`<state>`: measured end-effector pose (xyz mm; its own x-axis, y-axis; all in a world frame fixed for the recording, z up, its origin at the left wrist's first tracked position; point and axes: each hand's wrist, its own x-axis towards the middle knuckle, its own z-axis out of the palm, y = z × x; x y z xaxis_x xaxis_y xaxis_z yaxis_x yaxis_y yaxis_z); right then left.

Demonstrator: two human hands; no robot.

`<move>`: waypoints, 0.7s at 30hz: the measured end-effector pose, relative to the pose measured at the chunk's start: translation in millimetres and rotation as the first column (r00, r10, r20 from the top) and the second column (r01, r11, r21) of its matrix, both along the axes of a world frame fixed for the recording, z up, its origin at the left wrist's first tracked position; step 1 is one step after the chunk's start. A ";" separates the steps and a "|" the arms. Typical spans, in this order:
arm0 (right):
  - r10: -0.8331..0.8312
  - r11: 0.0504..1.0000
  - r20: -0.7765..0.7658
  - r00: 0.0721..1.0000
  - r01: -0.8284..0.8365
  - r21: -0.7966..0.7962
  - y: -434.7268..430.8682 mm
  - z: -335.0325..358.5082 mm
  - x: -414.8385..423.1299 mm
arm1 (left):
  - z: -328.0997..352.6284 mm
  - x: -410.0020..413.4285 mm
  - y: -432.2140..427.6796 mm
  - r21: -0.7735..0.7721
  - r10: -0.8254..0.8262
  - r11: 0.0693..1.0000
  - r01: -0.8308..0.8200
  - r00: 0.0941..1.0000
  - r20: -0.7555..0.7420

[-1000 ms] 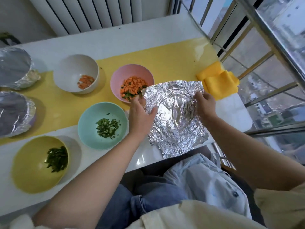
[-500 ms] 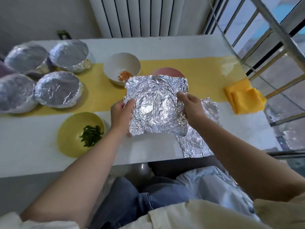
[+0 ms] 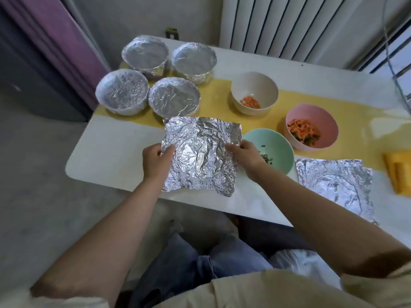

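Both hands hold a crumpled foil sheet (image 3: 201, 154) level, just left of the mint bowl (image 3: 278, 150).

The left hand (image 3: 155, 162) pinches the sheet's left edge, thumb on top and fingers curled under. The right hand (image 3: 245, 155) pinches the right edge the same way, in front of the mint bowl's left rim. What sits under the sheet is hidden. The step is probably positioning the foil to cover a bowl. The four covered bowls (image 3: 174, 96) far left of the mint bowl look finished, while the beige bowl (image 3: 254, 92) behind it and the pink bowl (image 3: 311, 132) to its right stay uncovered. Next, the sheet needs centring on a rim, lowering, and crimping all round. Its near edge hangs close to the front edge of the worktop (image 3: 111, 152). There is bare room left of the sheet, but spare foil (image 3: 333, 185) crowds the mint bowl's right.
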<state>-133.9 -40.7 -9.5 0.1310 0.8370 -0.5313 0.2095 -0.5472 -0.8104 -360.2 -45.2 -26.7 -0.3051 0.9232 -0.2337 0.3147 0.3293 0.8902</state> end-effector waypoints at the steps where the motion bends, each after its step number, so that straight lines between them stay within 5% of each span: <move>1: -0.008 1.000 0.005 1.000 0.008 -0.008 1.5 -1.3 -5.7 | -1.9 -5.3 2.0 -0.002 -0.006 1.000 0.006 1.000 -0.004; 7: -0.070 0.994 0.027 0.997 0.072 -0.087 10.7 -13.0 -24.1 | -14.2 -20.2 10.0 -0.211 -0.022 0.977 0.037 0.997 0.073; 21: -0.019 0.999 0.112 0.994 0.022 -0.033 26.2 -27.4 -80.0 | -17.4 -72.8 7.0 -0.255 0.053 0.965 -0.054 0.999 -0.011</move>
